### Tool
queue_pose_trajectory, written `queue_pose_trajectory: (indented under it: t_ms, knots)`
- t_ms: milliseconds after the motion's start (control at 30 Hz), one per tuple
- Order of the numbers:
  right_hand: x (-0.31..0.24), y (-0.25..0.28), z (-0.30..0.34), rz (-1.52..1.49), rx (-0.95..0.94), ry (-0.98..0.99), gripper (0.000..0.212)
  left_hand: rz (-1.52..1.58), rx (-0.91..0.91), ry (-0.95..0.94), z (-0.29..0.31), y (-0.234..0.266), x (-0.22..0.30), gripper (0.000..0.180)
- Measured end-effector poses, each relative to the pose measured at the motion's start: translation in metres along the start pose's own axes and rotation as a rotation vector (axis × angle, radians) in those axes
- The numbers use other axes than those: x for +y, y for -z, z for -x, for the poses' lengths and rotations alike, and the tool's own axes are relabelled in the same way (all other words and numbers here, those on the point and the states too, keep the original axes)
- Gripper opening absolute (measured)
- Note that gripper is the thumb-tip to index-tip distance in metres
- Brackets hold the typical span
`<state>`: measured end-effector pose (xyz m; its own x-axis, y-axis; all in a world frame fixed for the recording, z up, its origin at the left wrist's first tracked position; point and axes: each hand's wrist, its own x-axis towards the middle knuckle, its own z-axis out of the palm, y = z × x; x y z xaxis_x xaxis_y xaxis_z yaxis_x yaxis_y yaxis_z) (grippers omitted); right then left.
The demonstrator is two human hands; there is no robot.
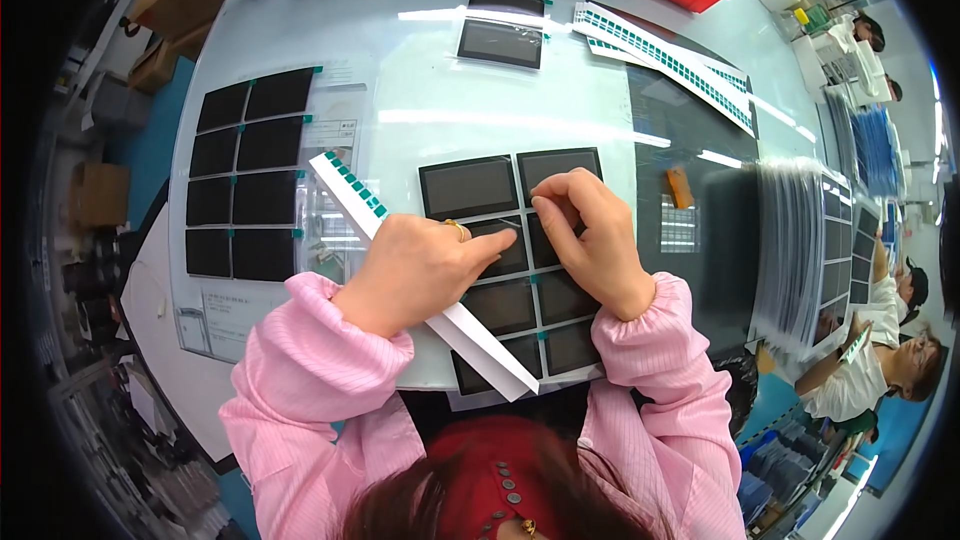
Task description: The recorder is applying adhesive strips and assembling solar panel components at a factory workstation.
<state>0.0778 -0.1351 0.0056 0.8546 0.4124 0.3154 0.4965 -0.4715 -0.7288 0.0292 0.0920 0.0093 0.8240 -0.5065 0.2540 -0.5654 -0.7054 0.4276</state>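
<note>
Dark hair [415, 490] comes nearest; beyond, a white strip [483, 348] slants away leftward beneath the left hand [405, 265], forefinger extended over a black panel [512, 261], others curled; the right hand [597, 240], nearer the top-right panel [548, 164], nearly closes thumb on forefinger, both grips unclear.

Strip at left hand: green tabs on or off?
Partly on: green tabs line the upper end of the white strip; lower end bare.

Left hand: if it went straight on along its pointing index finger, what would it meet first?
Probably the right hand, after crossing the edge of a dark panel. Depth is unclear, so the left hand might pass just under it instead.
</note>
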Motion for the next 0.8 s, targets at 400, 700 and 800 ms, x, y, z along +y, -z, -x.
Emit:
queue_pose_trajectory:
  t_ms: [400,700,800]
  knots:
    - [0.002,-0.009,0.0,0.237,-0.109,0.251,0.02,0.037,0.171,0.064,-0.004,-0.003,-0.004,0.013]
    - [-0.033,-0.002,0.009,-0.126,-0.356,0.077,0.018,0.041,0.371,0.023,-0.008,-0.011,-0.006,0.023]
    - [-0.034,-0.006,0.013,-0.157,-0.475,0.024,0.018,-0.014,0.459,-0.031,-0.008,-0.004,-0.004,0.026]
